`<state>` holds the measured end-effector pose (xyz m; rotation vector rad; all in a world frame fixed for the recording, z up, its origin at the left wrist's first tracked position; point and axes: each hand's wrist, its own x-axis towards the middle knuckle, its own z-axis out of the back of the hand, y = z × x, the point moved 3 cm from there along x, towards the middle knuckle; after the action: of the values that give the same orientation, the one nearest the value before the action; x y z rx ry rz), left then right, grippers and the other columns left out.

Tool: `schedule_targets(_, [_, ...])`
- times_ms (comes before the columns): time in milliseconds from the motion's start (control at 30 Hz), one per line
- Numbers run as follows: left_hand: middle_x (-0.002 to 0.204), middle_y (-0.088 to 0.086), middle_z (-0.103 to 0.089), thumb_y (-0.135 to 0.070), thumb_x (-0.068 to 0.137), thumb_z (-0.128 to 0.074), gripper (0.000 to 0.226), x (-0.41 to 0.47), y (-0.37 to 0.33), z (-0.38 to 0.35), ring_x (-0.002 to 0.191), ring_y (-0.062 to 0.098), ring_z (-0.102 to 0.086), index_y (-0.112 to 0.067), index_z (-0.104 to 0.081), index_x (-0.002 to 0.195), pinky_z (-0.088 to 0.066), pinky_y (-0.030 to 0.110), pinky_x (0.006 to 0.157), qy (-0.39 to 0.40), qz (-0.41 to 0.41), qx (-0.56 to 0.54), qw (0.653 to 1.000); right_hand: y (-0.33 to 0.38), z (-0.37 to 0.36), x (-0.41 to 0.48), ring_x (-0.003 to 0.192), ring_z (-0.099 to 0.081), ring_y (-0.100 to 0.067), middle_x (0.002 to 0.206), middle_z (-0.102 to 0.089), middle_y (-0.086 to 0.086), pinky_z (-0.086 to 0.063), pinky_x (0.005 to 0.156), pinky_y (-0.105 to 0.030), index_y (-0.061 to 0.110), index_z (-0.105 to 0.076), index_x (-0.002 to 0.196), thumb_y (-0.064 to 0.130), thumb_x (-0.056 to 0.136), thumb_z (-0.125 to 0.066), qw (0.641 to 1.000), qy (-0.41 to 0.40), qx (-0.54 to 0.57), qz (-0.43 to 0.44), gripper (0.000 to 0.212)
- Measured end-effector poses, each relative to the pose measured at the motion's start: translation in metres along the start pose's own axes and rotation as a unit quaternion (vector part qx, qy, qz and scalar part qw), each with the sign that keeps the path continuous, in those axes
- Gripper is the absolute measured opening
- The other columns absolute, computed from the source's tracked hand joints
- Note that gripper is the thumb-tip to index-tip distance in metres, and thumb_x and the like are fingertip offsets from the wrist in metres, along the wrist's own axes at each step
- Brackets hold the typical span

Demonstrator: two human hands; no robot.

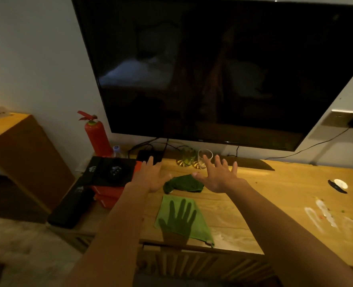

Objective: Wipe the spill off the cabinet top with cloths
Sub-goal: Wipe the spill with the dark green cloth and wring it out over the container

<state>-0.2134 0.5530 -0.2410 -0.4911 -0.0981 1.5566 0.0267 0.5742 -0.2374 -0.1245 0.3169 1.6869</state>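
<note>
A light green cloth (194, 228) lies flat on the wooden cabinet top (264, 189) near its front edge, with a hand's shadow across it. Behind it sits a crumpled dark green cloth (183, 183). White smears and small crumbs of the spill (324, 216) streak the right side of the top. My left hand (152, 177) and my right hand (219, 177) hover above the cabinet with fingers spread, one on each side of the dark cloth, holding nothing.
A large dark TV (223, 69) hangs behind. Two glasses (194, 158) stand near the wall. A red fire extinguisher (96, 135), black and orange boxes (109, 179) and a black bar (70, 206) crowd the left end. A black and white item (338, 184) lies far right.
</note>
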Motion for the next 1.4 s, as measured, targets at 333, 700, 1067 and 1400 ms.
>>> schedule_targets(333, [0.120,0.007,-0.066,-0.032,0.095,-0.059,0.035,0.067,0.028,-0.063,0.109,0.021,-0.060,-0.017,-0.062,0.126,-0.051,0.042,0.095,0.043,0.002,-0.078,0.996,-0.008,-0.054,0.074,0.125,-0.050,-0.034,0.135,-0.056,-0.011,-0.037,0.105,-0.052,0.023,-0.047,0.136,0.061,0.091,-0.052,0.996,0.080,0.012,0.021,0.059])
schedule_targets(700, [0.119,0.019,-0.064,-0.016,0.089,-0.058,0.034,0.169,0.056,-0.157,0.106,0.035,-0.062,-0.010,-0.060,0.122,-0.054,0.045,0.091,0.057,0.191,-0.156,0.967,-0.024,-0.126,0.180,0.096,-0.061,-0.030,0.105,-0.065,-0.010,-0.041,0.070,-0.030,0.018,-0.061,0.116,0.040,0.093,-0.057,0.983,0.153,0.063,0.080,0.032])
schedule_targets(1067, [0.099,0.016,-0.068,-0.031,0.088,-0.068,0.022,0.239,0.074,-0.204,0.098,0.035,-0.064,-0.012,-0.062,0.095,-0.052,0.037,0.087,0.036,0.261,-0.182,0.947,-0.039,-0.174,0.241,0.121,-0.045,-0.032,0.129,-0.046,-0.009,-0.047,0.094,-0.043,0.020,-0.046,0.137,0.041,0.083,-0.070,0.972,0.180,-0.008,0.154,0.062])
schedule_targets(1400, [0.098,0.006,-0.057,-0.034,0.095,-0.051,0.015,0.227,0.059,-0.189,0.088,0.021,-0.054,-0.020,-0.056,0.097,-0.045,0.032,0.073,-0.118,0.101,-0.028,0.987,-0.043,-0.185,0.241,0.120,-0.048,-0.028,0.127,-0.052,-0.005,-0.035,0.105,-0.042,0.024,-0.048,0.136,0.041,0.085,-0.068,0.978,0.111,-0.006,0.175,0.057])
